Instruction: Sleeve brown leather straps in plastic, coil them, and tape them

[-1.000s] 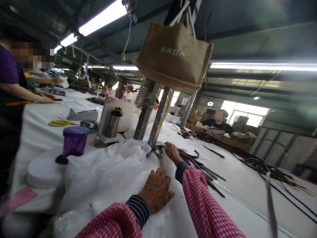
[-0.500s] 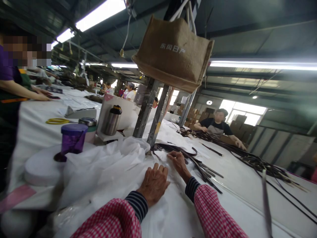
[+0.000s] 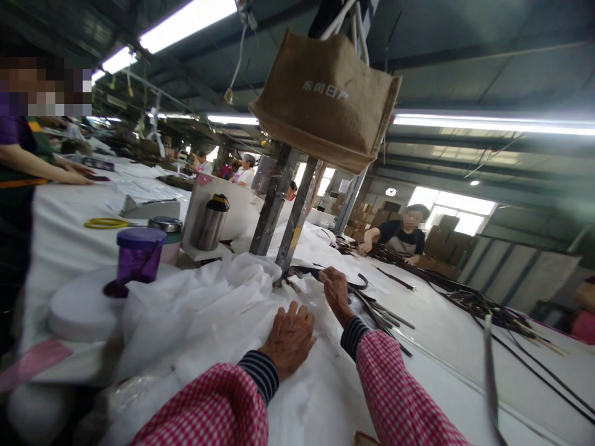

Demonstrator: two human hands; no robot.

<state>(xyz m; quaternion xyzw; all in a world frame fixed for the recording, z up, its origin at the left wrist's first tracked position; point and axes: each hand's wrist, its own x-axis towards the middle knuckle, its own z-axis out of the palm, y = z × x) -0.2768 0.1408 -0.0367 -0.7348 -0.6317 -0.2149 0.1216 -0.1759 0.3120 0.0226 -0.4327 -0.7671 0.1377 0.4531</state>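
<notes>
My left hand [image 3: 289, 339] lies palm down on thin white sheeting [image 3: 199, 310], its fingers bent and slightly apart. Further forward and to the right, my right hand [image 3: 335, 291] has its fingers closed on the raised edge of the same white sheeting, near the foot of the metal posts. Dark straps [image 3: 379, 313] lie on the table just beyond and to the right of my right hand. Part of their length is hidden behind that hand and the sheeting.
Metal posts [image 3: 292, 217] rise ahead, with a brown bag [image 3: 325, 99] hanging above. At left are a purple cup [image 3: 138, 257], a steel bottle [image 3: 210, 224], a white roll [image 3: 83, 306] and yellow scissors [image 3: 106, 223]. A co-worker [image 3: 404, 232] handles a long strap pile [image 3: 488, 303].
My right hand has lifted slightly, raising the sheeting beneath it. My left hand has barely moved. The co-worker's hands at the right have come closer together over the straps.
</notes>
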